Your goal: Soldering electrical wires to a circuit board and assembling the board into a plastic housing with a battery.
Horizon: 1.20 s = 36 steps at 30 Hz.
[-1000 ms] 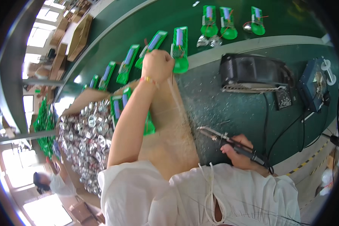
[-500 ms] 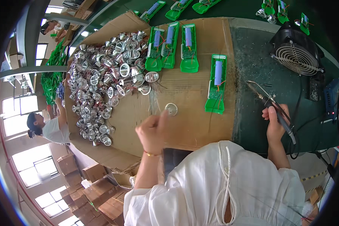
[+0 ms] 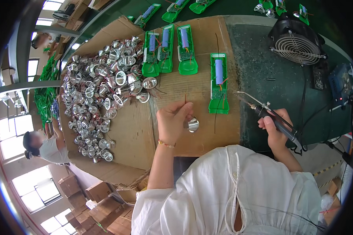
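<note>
My left hand is closed in a pinch over the cardboard sheet, with a small silver reflector cup at its fingers. A thin wire end pokes up above the fingertips. My right hand grips a soldering iron by its dark handle, and a thin curved metal tube runs along it. The iron's tip points left, toward a green plastic housing that carries a blue cylindrical battery, a small circuit board and red wires. This housing lies between my two hands, touched by neither.
A large heap of reflector cups covers the cardboard's left side. Several more green housings lie along its far edge. At the far right stand a black fan with a wire guard and a blue soldering station. Another person works at the left.
My left hand has moved right and now has the reflector cup that lay on the cardboard. My right hand has shifted slightly left with the soldering iron. The whole view has shifted a little.
</note>
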Motion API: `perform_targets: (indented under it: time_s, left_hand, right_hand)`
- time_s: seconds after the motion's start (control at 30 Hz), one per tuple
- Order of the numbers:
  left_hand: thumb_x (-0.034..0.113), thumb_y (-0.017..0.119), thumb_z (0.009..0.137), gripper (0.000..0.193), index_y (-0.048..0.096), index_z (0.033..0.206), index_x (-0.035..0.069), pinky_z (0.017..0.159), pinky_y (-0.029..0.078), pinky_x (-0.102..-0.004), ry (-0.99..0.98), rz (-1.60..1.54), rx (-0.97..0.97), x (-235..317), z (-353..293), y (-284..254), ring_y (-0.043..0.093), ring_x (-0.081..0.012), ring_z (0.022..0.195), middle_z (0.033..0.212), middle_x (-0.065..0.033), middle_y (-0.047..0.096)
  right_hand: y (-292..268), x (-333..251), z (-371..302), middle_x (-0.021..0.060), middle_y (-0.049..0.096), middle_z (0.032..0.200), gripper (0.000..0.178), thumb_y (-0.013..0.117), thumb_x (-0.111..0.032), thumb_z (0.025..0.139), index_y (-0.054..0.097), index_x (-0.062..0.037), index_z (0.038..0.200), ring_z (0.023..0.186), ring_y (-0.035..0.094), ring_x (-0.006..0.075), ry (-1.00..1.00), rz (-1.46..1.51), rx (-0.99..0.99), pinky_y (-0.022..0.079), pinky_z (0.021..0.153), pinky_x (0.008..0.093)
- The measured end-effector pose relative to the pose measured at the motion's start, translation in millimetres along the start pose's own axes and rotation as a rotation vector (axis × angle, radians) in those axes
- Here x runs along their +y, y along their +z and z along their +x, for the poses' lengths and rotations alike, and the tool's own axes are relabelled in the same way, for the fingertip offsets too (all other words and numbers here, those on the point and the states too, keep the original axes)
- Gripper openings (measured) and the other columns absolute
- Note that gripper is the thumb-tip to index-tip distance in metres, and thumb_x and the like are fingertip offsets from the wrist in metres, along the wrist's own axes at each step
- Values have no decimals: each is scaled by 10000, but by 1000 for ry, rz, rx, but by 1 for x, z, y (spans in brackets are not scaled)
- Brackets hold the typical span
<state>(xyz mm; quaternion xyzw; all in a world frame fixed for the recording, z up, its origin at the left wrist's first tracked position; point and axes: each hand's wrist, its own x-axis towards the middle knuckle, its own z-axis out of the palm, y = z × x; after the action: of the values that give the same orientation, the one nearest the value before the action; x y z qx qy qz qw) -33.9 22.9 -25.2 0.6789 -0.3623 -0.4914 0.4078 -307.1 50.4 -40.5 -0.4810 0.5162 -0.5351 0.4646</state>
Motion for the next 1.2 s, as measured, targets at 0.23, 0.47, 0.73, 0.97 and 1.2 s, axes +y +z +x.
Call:
perform_targets:
  time_s: [0.23, 0.47, 0.73, 0.97, 1.2]
  left_hand:
    - [104, 668, 808, 134, 638, 811, -26, 514, 462, -208, -44, -31, -61, 7, -6, 29, 551, -72, 545, 643, -41, 620]
    - [95, 685, 778, 133, 637, 772, -30, 556, 452, -231, 241, 250, -28, -4, -8, 48, 552, -110, 628, 818, -64, 550]
    - [85, 691, 771, 146, 609, 738, -32, 531, 441, -239, 341, 279, -31, -11, -2, 51, 531, -114, 591, 810, -68, 548]
    - [81, 693, 768, 145, 606, 737, -31, 520, 436, -237, 344, 255, -3, -12, -3, 54, 526, -109, 580, 796, -63, 544]
    - [79, 694, 767, 147, 603, 732, -31, 514, 434, -234, 342, 283, 1, -12, -1, 53, 521, -103, 569, 793, -61, 542]
  right_hand:
    - [6, -6, 5, 129, 623, 703, 182, 602, -87, 820, 468, 26, 867, 622, 604, 142, -69, -122, -232, 496, 569, 264]
    - [10, -7, 9, 124, 633, 718, 202, 611, -112, 826, 467, 24, 865, 645, 615, 139, 17, -184, -253, 504, 591, 266]
    - [12, -8, 11, 122, 631, 716, 192, 603, -103, 829, 463, 24, 865, 641, 609, 134, 75, -166, -283, 503, 592, 265]
    - [14, -7, 7, 131, 621, 713, 175, 590, -95, 836, 466, 23, 872, 627, 601, 135, 70, -91, -238, 504, 584, 265]
    - [12, -9, 9, 134, 612, 720, 158, 572, -90, 846, 473, 26, 887, 627, 603, 138, 33, -71, -190, 516, 579, 272]
